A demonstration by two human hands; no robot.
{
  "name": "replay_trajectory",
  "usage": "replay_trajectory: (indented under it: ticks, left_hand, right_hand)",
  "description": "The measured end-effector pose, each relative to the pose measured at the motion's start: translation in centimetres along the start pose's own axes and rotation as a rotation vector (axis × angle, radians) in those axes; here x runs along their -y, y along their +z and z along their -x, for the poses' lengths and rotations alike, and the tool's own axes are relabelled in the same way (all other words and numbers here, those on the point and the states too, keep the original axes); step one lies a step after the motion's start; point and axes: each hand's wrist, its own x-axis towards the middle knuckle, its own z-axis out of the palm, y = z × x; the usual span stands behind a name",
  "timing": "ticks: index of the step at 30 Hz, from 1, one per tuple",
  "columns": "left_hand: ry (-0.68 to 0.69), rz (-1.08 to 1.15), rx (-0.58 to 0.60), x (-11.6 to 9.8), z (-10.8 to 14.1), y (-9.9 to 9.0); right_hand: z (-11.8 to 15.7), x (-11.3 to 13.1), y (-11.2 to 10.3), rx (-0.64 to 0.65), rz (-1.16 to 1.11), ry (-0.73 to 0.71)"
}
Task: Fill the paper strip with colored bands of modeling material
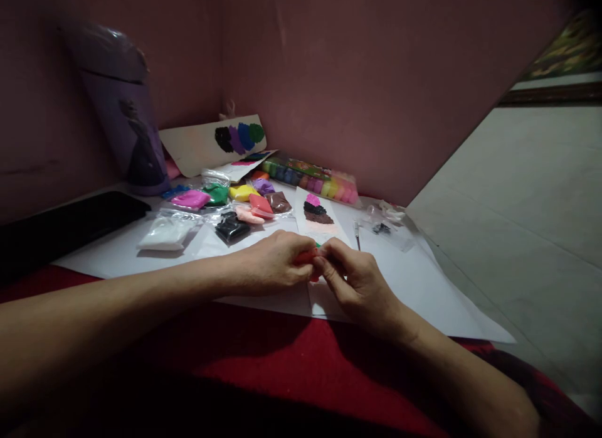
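My left hand (282, 262) is closed around a small orange-red piece (305, 256), most of it hidden by the fingers. From the other side, my right hand (352, 275) pinches the same piece, thumb and fingertips meeting my left fingers. A speck of green shows at the top between both hands; I cannot tell what it belongs to. Just beyond them lies a white card (303, 215) with pink, black and brown textured patches. Left of that are several small clear bags of coloured modelling clay, among them a black one (232, 227) and a white one (167, 232).
White paper (414, 293) covers much of the red cloth (263, 356). A long box of coloured sticks (313, 177) lies by the wall. A purple tumbler (117, 112) stands at back left, near a dark flat object (79, 221). A brush (357, 234) lies right of the card.
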Motion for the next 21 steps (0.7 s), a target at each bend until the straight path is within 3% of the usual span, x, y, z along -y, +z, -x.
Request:
replay_trajectory:
  ticks: [21]
  left_hand:
    - [-0.009,-0.050,0.042,0.49,-0.16,0.11]
  right_hand:
    - [-0.02,-0.05,0.08,0.044,0.040,0.006]
